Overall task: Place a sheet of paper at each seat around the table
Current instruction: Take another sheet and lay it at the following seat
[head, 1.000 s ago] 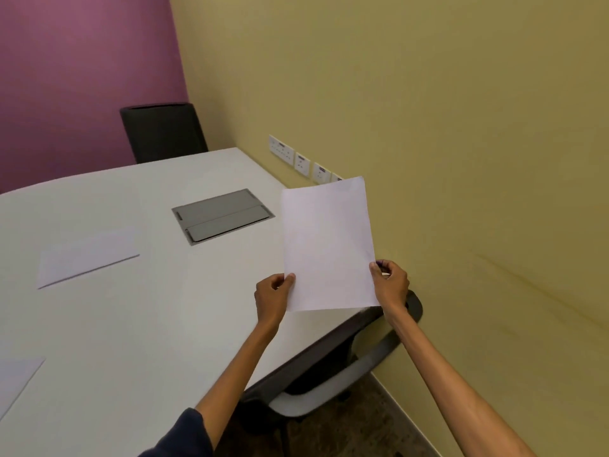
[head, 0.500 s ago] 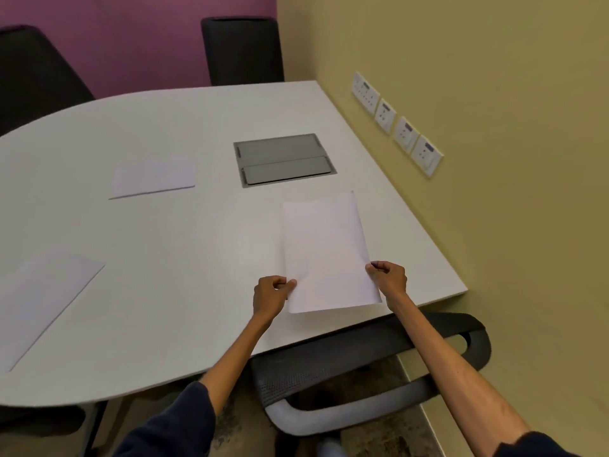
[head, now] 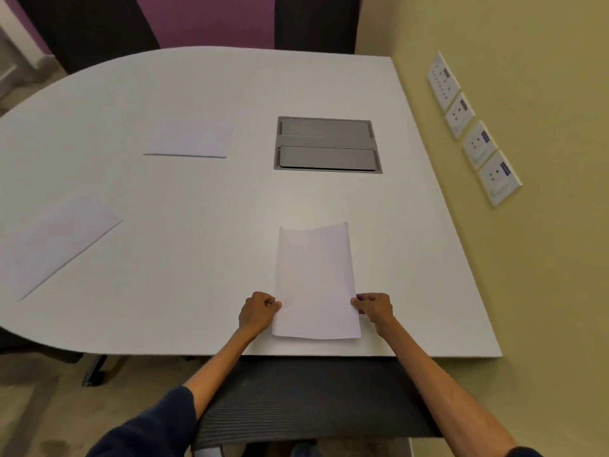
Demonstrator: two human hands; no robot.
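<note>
A white sheet of paper (head: 314, 282) lies near the front edge of the white table (head: 184, 225), its far edge curled up a little. My left hand (head: 258, 313) pinches its left edge and my right hand (head: 374, 310) pinches its right edge. Two other sheets lie flat on the table: one at the far middle (head: 188, 141) and one at the left (head: 56, 242). A dark mesh chair back (head: 306, 397) sits just below the table edge, between my arms.
A grey cable hatch (head: 326, 145) is set into the table beyond the held sheet. Two dark chairs (head: 314, 23) stand at the far side. The yellow wall with white sockets (head: 474, 127) runs along the table's right edge.
The sheet has come down from upright in the air to low over the table in front of the chair. My view has tilted down and shifted over the table.
</note>
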